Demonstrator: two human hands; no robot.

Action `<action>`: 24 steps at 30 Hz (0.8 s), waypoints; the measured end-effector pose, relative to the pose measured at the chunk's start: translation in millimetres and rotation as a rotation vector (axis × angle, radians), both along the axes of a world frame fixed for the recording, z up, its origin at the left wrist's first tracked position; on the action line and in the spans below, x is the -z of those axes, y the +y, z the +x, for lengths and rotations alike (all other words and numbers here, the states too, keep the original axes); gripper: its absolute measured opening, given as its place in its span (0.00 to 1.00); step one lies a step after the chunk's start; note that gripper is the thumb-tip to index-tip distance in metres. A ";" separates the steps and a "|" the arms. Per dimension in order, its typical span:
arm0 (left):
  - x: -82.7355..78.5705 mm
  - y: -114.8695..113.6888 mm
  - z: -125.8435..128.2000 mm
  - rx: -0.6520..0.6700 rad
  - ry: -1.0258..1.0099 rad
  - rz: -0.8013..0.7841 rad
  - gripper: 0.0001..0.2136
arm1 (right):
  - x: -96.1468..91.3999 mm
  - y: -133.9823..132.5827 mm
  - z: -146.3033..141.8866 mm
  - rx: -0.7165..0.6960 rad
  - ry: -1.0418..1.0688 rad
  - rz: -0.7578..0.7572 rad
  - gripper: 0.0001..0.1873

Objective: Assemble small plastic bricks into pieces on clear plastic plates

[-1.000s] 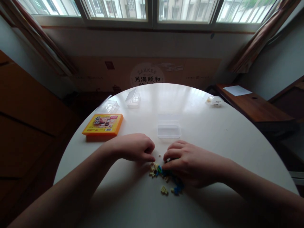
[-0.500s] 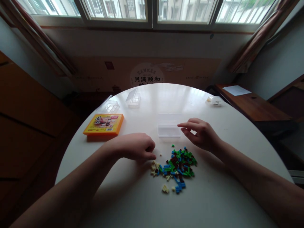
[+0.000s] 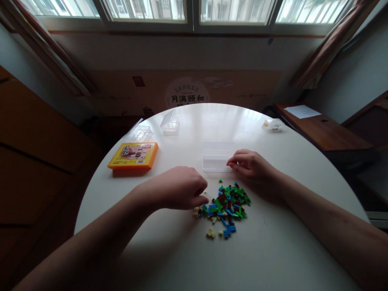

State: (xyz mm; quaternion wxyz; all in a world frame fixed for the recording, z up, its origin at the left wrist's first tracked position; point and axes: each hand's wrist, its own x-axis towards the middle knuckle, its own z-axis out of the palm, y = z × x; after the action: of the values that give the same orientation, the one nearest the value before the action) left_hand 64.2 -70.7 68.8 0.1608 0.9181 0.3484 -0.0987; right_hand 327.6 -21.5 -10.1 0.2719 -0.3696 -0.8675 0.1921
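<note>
A heap of tiny building bricks (image 3: 226, 204), green, blue, brown and cream, lies on the round white table (image 3: 273, 250). My left hand (image 3: 178, 188) rests on the table at the heap's left edge, fingers curled in a pinch right beside the cream pieces; what it holds, if anything, is hidden. My right hand (image 3: 250, 165) sits behind the heap, fingertips pinched together at the right front corner of a small clear plastic box (image 3: 216, 160) with its lid open.
An orange flat box (image 3: 133, 156) lies at the left. Two more clear boxes (image 3: 170, 122) stand at the far left rim, a small white packet (image 3: 273, 125) at the far right. A wooden desk with a paper (image 3: 303, 111) is to the right.
My right hand lifted off the brick heap and moved back to the clear box, curling its fingers at the box's corner. My left hand shifted slightly right toward the heap.
</note>
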 end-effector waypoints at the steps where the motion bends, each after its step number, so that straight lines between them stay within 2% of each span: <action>1: -2.8 -5.0 2.9 0.024 -0.005 0.024 0.12 | -1.5 -0.1 0.8 -0.032 -0.010 0.001 0.08; 3: -7.2 -14.4 7.6 0.059 -0.017 0.032 0.10 | -5.0 -0.5 2.3 -0.084 -0.030 -0.001 0.07; 7: -9.6 -26.4 12.1 0.131 -0.046 -0.074 0.02 | -12.1 -2.3 4.8 -0.139 -0.060 -0.033 0.07; 10: -6.5 -29.1 13.6 0.185 -0.060 -0.110 0.06 | -15.6 -3.3 6.6 -0.185 -0.072 -0.076 0.06; 13: -1.9 -28.7 15.5 0.219 -0.065 -0.114 0.04 | -17.1 -3.7 7.9 -0.208 -0.064 -0.105 0.06; 24: 1.4 -27.7 19.2 0.191 -0.059 -0.169 0.02 | -19.3 -3.7 9.3 -0.240 -0.056 -0.145 0.07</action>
State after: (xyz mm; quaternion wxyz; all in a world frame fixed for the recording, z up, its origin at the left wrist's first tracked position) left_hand 83.5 -98.4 67.4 0.2377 0.9328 0.2452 -0.1153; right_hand 336.9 -25.2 9.2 0.1955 -0.2872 -0.8965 0.2750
